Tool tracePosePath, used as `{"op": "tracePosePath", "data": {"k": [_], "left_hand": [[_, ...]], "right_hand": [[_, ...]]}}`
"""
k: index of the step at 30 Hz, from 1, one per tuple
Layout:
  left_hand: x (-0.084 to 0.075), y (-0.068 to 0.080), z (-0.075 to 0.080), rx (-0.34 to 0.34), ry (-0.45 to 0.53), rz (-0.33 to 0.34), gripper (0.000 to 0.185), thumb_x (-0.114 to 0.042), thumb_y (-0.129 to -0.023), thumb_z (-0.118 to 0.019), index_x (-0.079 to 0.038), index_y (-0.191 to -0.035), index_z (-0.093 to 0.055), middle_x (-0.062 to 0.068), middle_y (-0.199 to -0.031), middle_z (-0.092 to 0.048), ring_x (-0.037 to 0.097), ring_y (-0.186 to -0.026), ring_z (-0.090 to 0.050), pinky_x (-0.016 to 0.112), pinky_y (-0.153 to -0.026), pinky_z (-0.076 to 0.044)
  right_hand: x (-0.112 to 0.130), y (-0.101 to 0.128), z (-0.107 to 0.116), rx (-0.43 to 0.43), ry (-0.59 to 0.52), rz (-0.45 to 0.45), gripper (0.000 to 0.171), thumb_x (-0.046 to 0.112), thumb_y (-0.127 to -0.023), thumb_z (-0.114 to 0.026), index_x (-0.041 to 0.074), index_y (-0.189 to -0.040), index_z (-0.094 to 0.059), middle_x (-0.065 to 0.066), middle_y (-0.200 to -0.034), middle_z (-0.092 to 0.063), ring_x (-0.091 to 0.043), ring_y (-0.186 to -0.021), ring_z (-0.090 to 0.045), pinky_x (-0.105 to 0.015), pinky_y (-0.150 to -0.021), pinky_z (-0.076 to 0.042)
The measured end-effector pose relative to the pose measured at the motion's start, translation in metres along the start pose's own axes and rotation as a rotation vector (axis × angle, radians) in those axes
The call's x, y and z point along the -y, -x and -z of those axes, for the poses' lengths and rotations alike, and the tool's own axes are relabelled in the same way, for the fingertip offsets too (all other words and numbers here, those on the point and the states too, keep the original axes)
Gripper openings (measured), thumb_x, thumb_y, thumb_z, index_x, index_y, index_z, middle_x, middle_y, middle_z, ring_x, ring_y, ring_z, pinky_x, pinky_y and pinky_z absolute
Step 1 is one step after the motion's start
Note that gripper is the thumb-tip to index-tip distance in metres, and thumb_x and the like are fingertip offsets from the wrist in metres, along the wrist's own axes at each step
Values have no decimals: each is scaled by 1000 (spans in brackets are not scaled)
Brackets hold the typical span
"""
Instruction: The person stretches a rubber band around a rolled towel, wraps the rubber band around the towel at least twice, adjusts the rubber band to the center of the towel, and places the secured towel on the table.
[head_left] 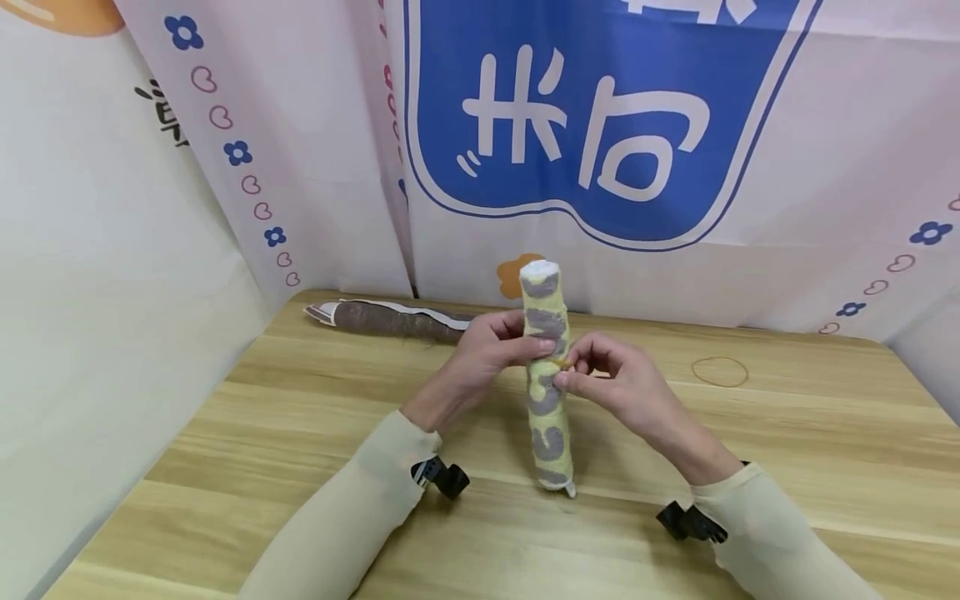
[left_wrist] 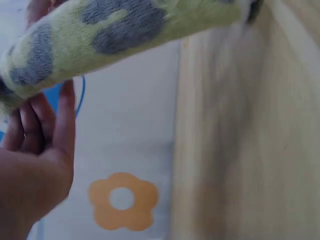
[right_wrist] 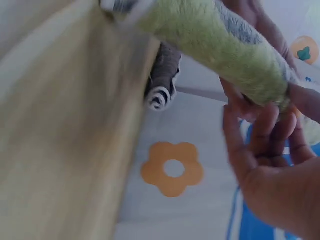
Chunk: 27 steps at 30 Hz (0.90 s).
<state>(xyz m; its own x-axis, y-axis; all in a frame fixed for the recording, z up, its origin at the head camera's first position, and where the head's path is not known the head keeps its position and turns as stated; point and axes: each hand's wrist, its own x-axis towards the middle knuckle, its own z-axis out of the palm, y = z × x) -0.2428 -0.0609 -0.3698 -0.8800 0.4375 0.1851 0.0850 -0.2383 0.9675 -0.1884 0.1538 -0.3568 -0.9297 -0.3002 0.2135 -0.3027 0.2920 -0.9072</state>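
Rolled yellow-green fleece towel with grey blotches [head_left: 546, 375] is standing on end on the pale wooden tabletop [head_left: 300, 433], right between the two hands. Left hand [head_left: 491, 346] is wrapped round its upper middle, keeping it upright, and the right hand [head_left: 611, 379] is pinching at the same spot with thumb and fingertips, probably working a small tan band onto the roll, though that bit is tiny and I can't really make it out. Looks like the binding step to me, so the next move calls for stretching a loop round the roll without letting it unwind. A thin tan rubber band [head_left: 720, 372] lies well out past the right hand, and a brown rolled towel [head_left: 393, 319] lies behind the left. Both wrist views are blurry and crop the roll's ends.
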Motion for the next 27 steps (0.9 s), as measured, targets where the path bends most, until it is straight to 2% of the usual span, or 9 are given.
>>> {"op": "tracePosePath", "data": {"k": [3,5,8,11,14,18,21,24,27], "left_hand": [[-5,2,-5,-63,-151,-71,28,-4,-91,-79,7,-116,-74,8,-103,-75,17,-96,-64,31,-84,-53],[-7,3,-10,-104,-228,-112,25,-5,-89,-82,4,-111,-75,8,-100,-75,18,-95,-62,32,-83,-52],[-8,5,-17,-163,-336,-172,21,-5,-87,-84,1,-104,-76,7,-91,-73,18,-91,-62,31,-79,-51],[-8,7,-23,-215,-390,-194,18,-4,-85,-85,0,-99,-75,4,-84,-71,16,-86,-62,29,-74,-51],[-10,7,-27,-242,-331,-125,16,-5,-86,-84,0,-98,-75,4,-81,-68,15,-81,-61,27,-71,-51],[-11,7,-27,-283,-219,2,16,-8,-87,-82,-1,-101,-77,3,-84,-66,12,-78,-59,25,-67,-51],[-10,7,-26,-313,-204,19,19,-9,-87,-83,0,-103,-77,5,-86,-67,13,-79,-60,25,-67,-51],[-8,6,-24,-327,-198,-3,22,-10,-87,-83,0,-106,-76,7,-88,-68,15,-81,-61,25,-69,-53],[-6,4,-20,-275,-147,-27,28,-12,-91,-81,1,-115,-74,8,-97,-71,15,-87,-65,28,-75,-56]], "right_hand": [[7,2,3,-12,108,-23,27,23,-91,-87,8,-98,-67,-6,-85,-54,-22,-82,-53,-28,-66,-44],[12,4,3,-22,152,-21,28,25,-89,-89,9,-96,-67,-5,-82,-51,-21,-78,-50,-28,-62,-40],[16,6,0,-40,207,22,21,17,-90,-88,10,-93,-68,-3,-78,-49,-20,-73,-47,-27,-59,-38],[17,9,-4,-60,251,77,16,8,-91,-85,11,-94,-70,-3,-78,-50,-20,-71,-48,-27,-57,-38],[17,12,-7,-69,297,155,16,4,-91,-83,14,-94,-71,0,-79,-51,-18,-73,-50,-27,-59,-41],[16,11,-10,-32,347,344,25,-2,-87,-85,18,-91,-71,4,-82,-55,-14,-74,-52,-27,-63,-45],[13,9,-11,13,341,442,28,-3,-86,-86,19,-90,-70,6,-85,-58,-12,-74,-53,-27,-64,-48],[11,8,-11,29,297,440,24,0,-88,-85,18,-91,-70,6,-89,-59,-14,-78,-56,-28,-69,-54],[11,6,-9,-26,215,346,16,2,-92,-82,14,-93,-72,2,-94,-61,-17,-83,-62,-30,-73,-59]]}}
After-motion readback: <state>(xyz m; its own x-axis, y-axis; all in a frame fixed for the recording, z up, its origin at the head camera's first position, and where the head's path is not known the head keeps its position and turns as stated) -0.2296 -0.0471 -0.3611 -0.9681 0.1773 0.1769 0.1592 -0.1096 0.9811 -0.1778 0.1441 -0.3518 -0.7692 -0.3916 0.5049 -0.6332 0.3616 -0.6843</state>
